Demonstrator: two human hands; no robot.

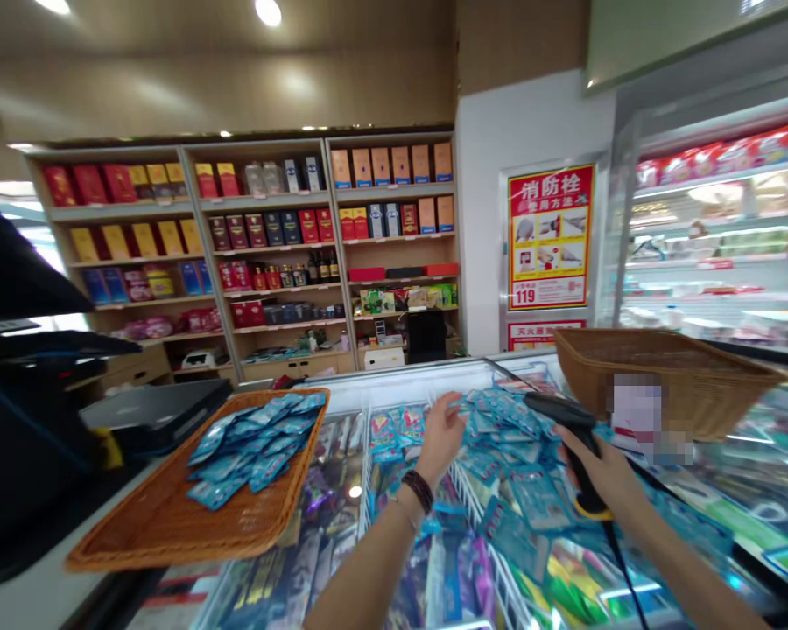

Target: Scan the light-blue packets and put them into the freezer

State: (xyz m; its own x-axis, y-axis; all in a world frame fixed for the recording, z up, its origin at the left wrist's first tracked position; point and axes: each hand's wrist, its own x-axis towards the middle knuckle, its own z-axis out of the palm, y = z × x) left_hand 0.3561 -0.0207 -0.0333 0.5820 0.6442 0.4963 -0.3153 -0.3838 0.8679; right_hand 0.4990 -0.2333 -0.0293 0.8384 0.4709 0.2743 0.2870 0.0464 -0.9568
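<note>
A large heap of small blue packets [505,429] lies on the glass top of a display freezer [328,464]. My left hand [442,430], with a dark bracelet at the wrist, is at the heap's left edge; its fingers are bent together on a blue packet, partly out of sight. My right hand [597,468] grips a black handheld barcode scanner [568,416] by its handle, its head tilted over the heap and its cable hanging down. To the left, more blue packets [256,446] are piled in a shallow brown wicker tray [171,512].
A deeper wicker basket [663,359] with a blurred label stands at the right. Dark checkout equipment [26,420] fills the left side. Behind are shelves [269,206] of boxed goods, a red fire-hydrant poster [550,236] and a lit refrigerated case [722,236].
</note>
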